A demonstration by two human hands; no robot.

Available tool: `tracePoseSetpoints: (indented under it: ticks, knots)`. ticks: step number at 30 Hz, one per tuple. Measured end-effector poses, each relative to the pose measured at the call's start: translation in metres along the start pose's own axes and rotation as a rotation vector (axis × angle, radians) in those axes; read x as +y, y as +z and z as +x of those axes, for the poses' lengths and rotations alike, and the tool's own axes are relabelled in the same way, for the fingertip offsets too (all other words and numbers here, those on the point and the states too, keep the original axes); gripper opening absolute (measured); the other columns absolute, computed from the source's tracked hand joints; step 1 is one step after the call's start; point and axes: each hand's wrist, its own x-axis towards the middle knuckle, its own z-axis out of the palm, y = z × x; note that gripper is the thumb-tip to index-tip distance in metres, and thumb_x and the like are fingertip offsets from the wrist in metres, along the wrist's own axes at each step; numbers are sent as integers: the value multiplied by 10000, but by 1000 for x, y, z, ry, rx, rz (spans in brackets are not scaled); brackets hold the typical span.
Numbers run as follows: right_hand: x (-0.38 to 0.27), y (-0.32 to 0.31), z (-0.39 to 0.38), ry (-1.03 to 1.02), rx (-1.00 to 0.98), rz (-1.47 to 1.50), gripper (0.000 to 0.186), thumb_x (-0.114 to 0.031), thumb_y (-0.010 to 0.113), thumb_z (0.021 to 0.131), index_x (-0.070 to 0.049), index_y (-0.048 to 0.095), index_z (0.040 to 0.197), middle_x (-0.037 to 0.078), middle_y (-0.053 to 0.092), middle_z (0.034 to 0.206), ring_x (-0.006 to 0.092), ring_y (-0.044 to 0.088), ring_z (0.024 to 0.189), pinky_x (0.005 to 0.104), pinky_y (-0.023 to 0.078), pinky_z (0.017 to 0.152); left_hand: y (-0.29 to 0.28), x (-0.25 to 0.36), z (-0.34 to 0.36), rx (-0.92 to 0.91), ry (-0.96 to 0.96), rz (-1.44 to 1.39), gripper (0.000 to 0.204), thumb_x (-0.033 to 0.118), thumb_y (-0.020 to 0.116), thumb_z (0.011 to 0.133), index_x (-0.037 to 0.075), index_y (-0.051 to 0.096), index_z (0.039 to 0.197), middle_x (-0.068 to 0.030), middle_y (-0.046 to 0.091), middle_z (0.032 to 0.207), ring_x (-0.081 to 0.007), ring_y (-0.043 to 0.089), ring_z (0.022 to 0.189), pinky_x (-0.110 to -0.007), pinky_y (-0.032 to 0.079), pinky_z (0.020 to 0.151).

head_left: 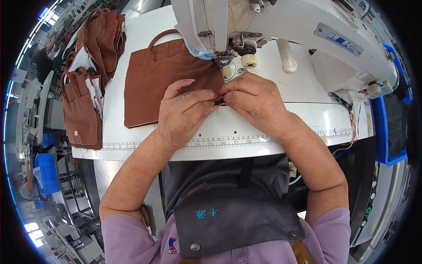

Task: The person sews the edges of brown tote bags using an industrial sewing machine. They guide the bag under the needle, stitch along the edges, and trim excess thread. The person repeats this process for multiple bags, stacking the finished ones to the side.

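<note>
A flat brown bag panel (162, 83) with one looped handle lies on the white sewing table, its upper right edge under the needle area of the sewing machine (222, 55). My left hand (184, 110) pinches the panel's lower right corner from the left, with its index finger raised. From the other side my right hand (255, 102) pinches the same corner, fingertips nearly meeting the left ones. The fingers hide most of the corner. Both hands are just in front of the needle, on the near side.
Several brown bag pieces with handles (81, 108) are stacked at the table's left edge. A printed ruler strip (211, 143) runs along the front edge. The machine's arm (303, 26) spans the upper right. Blue bins (47, 172) stand on the floor at left.
</note>
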Motion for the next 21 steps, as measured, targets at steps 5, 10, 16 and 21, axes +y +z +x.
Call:
tracePoseSetpoints:
  ticks: [5,10,16,21]
  knots:
    - [-2,-1,2,25,31,71,117,-56,784,782,-60,700,863,23,717,932,212,683,794,344,580,649,2,0,2,68,34,30,122,87,863,763,92,769,841,5,791,969,-111,739,910,-403,484,1038]
    - [-1,-1,2,52,26,116,144,-32,801,759,-51,689,848,31,724,921,220,692,799,349,578,652,3,-1,1,63,31,11,129,85,872,769,100,750,809,13,791,947,-112,727,847,-381,508,981]
    - [-2,-2,2,117,0,196,148,0,792,764,-35,650,788,48,729,902,232,698,803,363,578,663,3,0,3,60,-25,-37,161,74,887,749,106,731,775,19,786,889,-108,717,807,-379,521,955]
    - [-2,-1,2,148,-5,230,174,20,781,767,-32,615,752,53,728,888,227,697,796,354,575,659,2,0,3,75,-34,-51,177,64,891,737,110,722,757,20,783,871,-108,722,811,-384,521,965]
